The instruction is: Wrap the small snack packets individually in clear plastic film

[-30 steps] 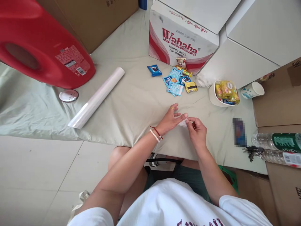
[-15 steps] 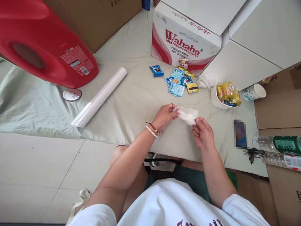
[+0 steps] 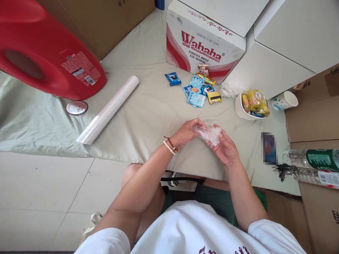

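1. Left hand (image 3: 185,133): fingertips closed in a pinch on the left end of the crumpled clear wrap (image 3: 210,134), wrist bent inward.
2. Crumpled clear wrap: bridging both hands, touching each, long axis left to right.
3. Right hand (image 3: 225,150): palm up, fingers curled loosely around the right end, equally near.

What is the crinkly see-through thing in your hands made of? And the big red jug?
The crinkly wrap looks like thin clear plastic film: see-through, wrinkled, glinting. The red jug seems to be hard glossy plastic: smooth, shiny, with a moulded handle hole.
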Demonstrator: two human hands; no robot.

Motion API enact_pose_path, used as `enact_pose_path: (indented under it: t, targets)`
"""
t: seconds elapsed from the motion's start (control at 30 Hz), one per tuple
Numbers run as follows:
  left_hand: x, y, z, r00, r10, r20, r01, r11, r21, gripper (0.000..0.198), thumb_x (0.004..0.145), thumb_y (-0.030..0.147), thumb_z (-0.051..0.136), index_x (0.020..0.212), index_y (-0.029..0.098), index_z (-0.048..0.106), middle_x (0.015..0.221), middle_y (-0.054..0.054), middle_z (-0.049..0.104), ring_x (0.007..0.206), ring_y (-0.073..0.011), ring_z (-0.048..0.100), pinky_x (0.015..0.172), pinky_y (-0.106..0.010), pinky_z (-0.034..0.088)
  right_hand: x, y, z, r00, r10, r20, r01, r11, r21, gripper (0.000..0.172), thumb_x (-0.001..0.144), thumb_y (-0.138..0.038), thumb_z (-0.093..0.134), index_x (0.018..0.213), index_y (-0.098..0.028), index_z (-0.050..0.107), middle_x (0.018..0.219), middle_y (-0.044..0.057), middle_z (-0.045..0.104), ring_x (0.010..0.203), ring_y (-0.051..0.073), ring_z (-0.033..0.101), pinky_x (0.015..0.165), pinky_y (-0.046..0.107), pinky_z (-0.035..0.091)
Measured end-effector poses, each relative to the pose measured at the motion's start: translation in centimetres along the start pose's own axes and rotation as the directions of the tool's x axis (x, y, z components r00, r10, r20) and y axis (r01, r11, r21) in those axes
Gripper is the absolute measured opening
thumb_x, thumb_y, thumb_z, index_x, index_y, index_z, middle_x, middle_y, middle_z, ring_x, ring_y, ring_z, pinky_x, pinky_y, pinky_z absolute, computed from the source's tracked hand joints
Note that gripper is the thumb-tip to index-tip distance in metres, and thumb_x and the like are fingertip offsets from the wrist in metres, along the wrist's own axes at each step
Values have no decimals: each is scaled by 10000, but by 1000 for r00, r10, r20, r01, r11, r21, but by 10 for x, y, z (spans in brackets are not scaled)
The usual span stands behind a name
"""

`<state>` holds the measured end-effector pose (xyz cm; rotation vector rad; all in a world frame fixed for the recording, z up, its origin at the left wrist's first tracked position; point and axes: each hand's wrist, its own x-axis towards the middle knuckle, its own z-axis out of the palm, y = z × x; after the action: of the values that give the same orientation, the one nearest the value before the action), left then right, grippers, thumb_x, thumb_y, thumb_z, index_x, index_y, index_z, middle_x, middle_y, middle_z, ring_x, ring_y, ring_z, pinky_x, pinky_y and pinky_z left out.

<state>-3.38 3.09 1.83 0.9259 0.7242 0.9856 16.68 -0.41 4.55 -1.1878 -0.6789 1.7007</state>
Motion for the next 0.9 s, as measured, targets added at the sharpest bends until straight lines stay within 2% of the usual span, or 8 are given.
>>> enact_pose_path:
  t: [0.1, 0.23, 0.3, 0.43, 0.53, 0.63, 0.77, 0.9]
  targets:
    - [-4, 4, 1, 995, -47, 83, 49, 999, -22, 395, 674, 240, 728, 1051, 202, 615, 1095, -45, 703, 959, -187, 648, 799, -294, 494, 4, 1, 7, 999, -11, -32, 8, 996, -93, 532, 621, -360, 994, 1098, -267, 778, 1017, 26, 788, 930, 214, 720, 819, 341, 588]
    - [-4, 3, 2, 999, -48, 14, 43, 972, 230, 321, 771, 357, 751, 1016, 183, 640, 976, -27, 689, 833, -154, 607, 750, -275, 467, 6, 4, 6, 992, -32, -123, 16, 991, -134, 499, 594, -358, 1007, 1031, -243, 795, 844, -20, 742, 721, 133, 637, 705, 267, 535]
    - [-2, 1, 3, 999, -37, 3, 34, 945, 325, 246, 817, 392, 715, 907, 174, 644, 858, -10, 663, 772, -143, 581, 731, -272, 448, 6, 3, 0, 986, -62, -156, 41, 990, -132, 463, 595, -381, 1009, 978, -235, 795, 834, -21, 735, 716, 123, 624, 691, 252, 526]
    - [1, 1, 3, 999, 35, -31, -23, 950, 310, 267, 888, 445, 646, 847, 184, 616, 779, 5, 640, 734, -135, 586, 743, -274, 459, 1, -6, -18, 968, -114, -222, 84, 987, -139, 444, 566, -391, 1022, 897, -235, 771, 868, -16, 739, 749, 125, 634, 674, 237, 529]
    - [3, 2, 2, 990, 50, -133, -15, 968, 250, 280, 895, 465, 649, 838, 198, 586, 708, 27, 586, 640, -117, 539, 668, -261, 453, -5, -16, -35, 964, -125, -233, 84, 980, -180, 455, 552, -396, 1028, 878, -230, 758, 847, -19, 718, 693, 108, 598, 572, 212, 482]
    - [5, 0, 0, 969, 31, -243, 33, 966, 255, 308, 922, 508, 611, 838, 214, 574, 618, 55, 487, 546, -112, 440, 554, -253, 374, -9, -21, -49, 952, -156, -262, 92, 966, -242, 473, 530, -406, 1037, 862, -220, 755, 790, -31, 674, 612, 77, 518, 461, 177, 371]
    - [6, -5, -3, 941, 140, -307, 7, 902, 432, 384, 951, 550, 559, 771, 212, 579, 610, 42, 472, 592, -130, 443, 585, -270, 357, -11, -24, -55, 915, -228, -334, 134, 950, -281, 508, 484, -408, 1051, 851, -213, 758, 766, -34, 657, 617, 75, 513, 447, 164, 363]
    - [7, -7, -5, 917, 235, -323, -16, 830, 557, 420, 984, 537, 496, 745, 207, 598, 623, 28, 489, 648, -147, 472, 655, -292, 370, -13, -29, -55, 920, -209, -331, 140, 965, -222, 477, 507, -394, 1046, 839, -213, 755, 751, -47, 637, 577, 52, 460, 439, 160, 344]
